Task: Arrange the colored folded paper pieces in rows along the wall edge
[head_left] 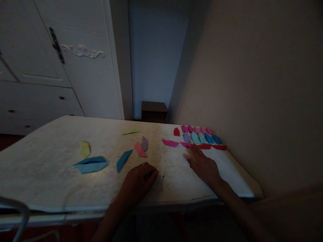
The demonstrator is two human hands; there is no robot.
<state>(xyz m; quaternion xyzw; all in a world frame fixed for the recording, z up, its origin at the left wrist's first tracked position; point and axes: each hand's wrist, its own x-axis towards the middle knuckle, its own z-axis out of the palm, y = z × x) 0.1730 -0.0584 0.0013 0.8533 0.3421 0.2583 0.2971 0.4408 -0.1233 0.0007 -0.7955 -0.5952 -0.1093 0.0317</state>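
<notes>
My right hand (203, 163) reaches over the table with its fingers stretched out, the tips at a magenta folded paper boat (186, 144) in the front row at the right. Another magenta paper boat (171, 143) lies just left of it, and a red paper boat (204, 146) just right. My left hand (141, 176) rests near the table's front edge, fingers curled in, with nothing visible in it. Beyond it lie a blue folded paper (124, 160), a pink one (140, 149) and a purple one (144, 143).
Pink, blue and purple paper boats stand in rows along the wall side of the white table (101, 193). Blue paper boats (92, 165), a yellow folded paper (85, 149) and a green one (130, 132) lie leftward. A white wardrobe (96, 80) stands behind.
</notes>
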